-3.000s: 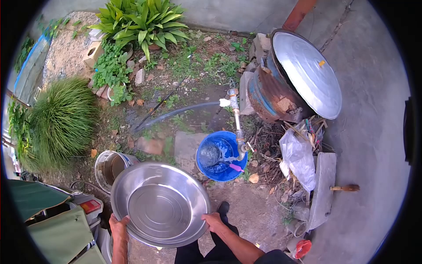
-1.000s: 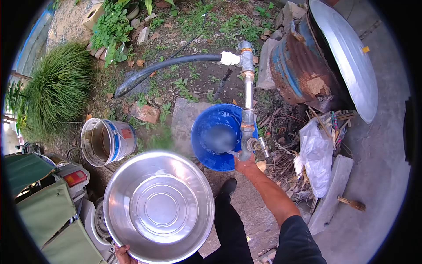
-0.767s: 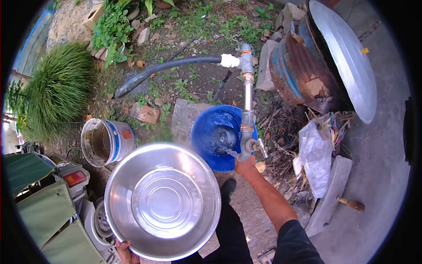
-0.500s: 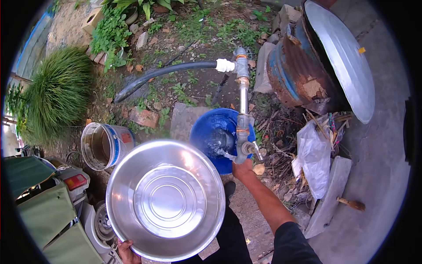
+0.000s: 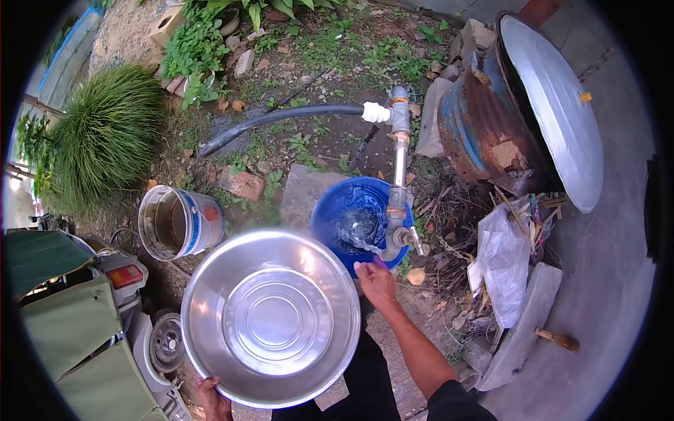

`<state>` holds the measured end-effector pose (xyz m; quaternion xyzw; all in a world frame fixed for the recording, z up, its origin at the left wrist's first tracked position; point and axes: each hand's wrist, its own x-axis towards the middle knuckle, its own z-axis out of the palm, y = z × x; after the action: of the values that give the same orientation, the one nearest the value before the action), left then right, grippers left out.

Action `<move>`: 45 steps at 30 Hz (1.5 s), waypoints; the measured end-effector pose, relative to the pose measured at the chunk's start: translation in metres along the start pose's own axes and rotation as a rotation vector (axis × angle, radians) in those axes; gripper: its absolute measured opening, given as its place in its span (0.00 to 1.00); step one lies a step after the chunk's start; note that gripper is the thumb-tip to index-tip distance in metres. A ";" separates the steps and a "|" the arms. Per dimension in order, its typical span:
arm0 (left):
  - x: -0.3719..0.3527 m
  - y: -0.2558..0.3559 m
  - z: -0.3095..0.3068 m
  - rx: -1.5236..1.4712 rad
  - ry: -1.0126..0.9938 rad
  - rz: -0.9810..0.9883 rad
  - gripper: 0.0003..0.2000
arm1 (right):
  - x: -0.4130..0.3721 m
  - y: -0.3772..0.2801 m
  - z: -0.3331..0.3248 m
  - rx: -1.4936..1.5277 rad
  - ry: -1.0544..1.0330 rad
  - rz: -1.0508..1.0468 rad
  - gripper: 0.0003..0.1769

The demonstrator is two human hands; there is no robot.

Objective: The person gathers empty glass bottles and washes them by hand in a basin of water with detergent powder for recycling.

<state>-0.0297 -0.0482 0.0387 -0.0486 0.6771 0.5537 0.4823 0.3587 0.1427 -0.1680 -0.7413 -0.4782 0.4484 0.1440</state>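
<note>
My left hand (image 5: 212, 400) grips the lower left rim of a wide, shiny metal basin (image 5: 210, 337). The inside of the basin faces me and holds nothing that I can see. My right hand (image 5: 378, 282) is just below the tap (image 5: 399, 242), at the near rim of a blue bucket (image 5: 324, 200). Its thumb and fingers are apart, with nothing visible between them. Water (image 5: 365, 245) runs from the tap into the bucket, where the surface is churned. The basin's right edge comes close to the bucket and my right hand.
A black hose (image 5: 288, 112) joins the upright pipe (image 5: 400, 158). A white bucket (image 5: 214, 221) stands left, near a parked vehicle (image 5: 126, 277). Right are a rusty drum (image 5: 484, 116) with a metal lid (image 5: 554, 105), twigs, a plastic bag (image 5: 502, 259) and a brush (image 5: 559, 340).
My right hand has drawn back from under the tap toward me, and its fingers now show. The dark shape in the blue bucket no longer shows. The view has shifted slightly.
</note>
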 end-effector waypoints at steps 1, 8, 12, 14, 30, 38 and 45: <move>0.000 -0.003 -0.005 -0.023 -0.011 0.006 0.30 | -0.017 -0.015 -0.004 0.412 -0.126 0.082 0.20; -0.033 -0.010 -0.020 -0.039 0.050 0.010 0.31 | -0.078 -0.046 -0.031 0.651 -0.585 0.419 0.19; -0.047 -0.028 -0.045 -0.119 0.049 0.043 0.30 | -0.090 -0.041 -0.027 0.606 -0.693 0.301 0.17; -0.053 -0.035 -0.056 -0.136 0.142 -0.056 0.31 | -0.094 -0.051 -0.025 0.483 -0.716 0.186 0.16; -0.060 -0.101 -0.132 -0.271 0.090 -0.388 0.32 | -0.124 -0.070 -0.001 0.171 -0.684 0.043 0.18; -0.094 -0.081 -0.180 -0.333 0.135 -0.285 0.38 | -0.166 -0.103 0.034 0.311 -0.779 0.053 0.16; -0.089 -0.084 -0.189 -0.282 0.088 -0.241 0.37 | -0.155 -0.077 0.043 0.260 -0.745 -0.015 0.17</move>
<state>-0.0453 -0.2722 0.0274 -0.2207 0.6024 0.5786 0.5036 0.2581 0.0419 -0.0607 -0.4999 -0.4424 0.7424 0.0567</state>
